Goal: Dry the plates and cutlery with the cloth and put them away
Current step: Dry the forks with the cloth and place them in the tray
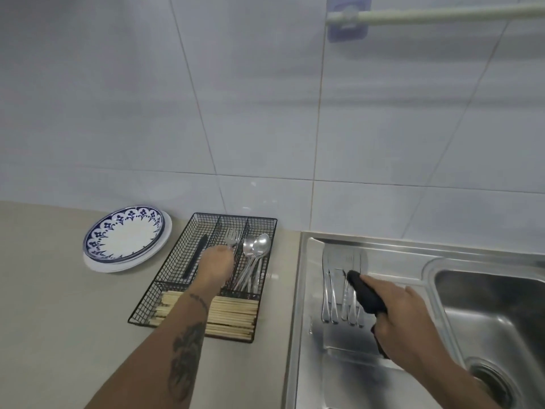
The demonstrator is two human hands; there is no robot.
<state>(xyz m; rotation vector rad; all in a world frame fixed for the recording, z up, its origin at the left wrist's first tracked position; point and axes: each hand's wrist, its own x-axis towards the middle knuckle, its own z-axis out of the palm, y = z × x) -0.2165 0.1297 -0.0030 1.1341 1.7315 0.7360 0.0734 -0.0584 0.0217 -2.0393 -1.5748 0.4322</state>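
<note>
A black wire cutlery tray (165,270) sits on the counter, holding a black knife (195,255), forks (232,235), spoons (255,255) and chopsticks (233,318). My left hand (215,265) reaches into its middle compartment, fingers curled over a fork's handle. My right hand (404,323) grips a dark cloth (367,295) above several forks (343,293) lying on the steel draining board (339,364). A stack of plates (126,239), the top one white with a blue rim pattern, rests left of the tray.
The sink basin (495,314) with its drain (492,382) lies at the right. A white rail (436,14) on a purple bracket hangs on the tiled wall above. Beige counter (59,320) stretches to the left.
</note>
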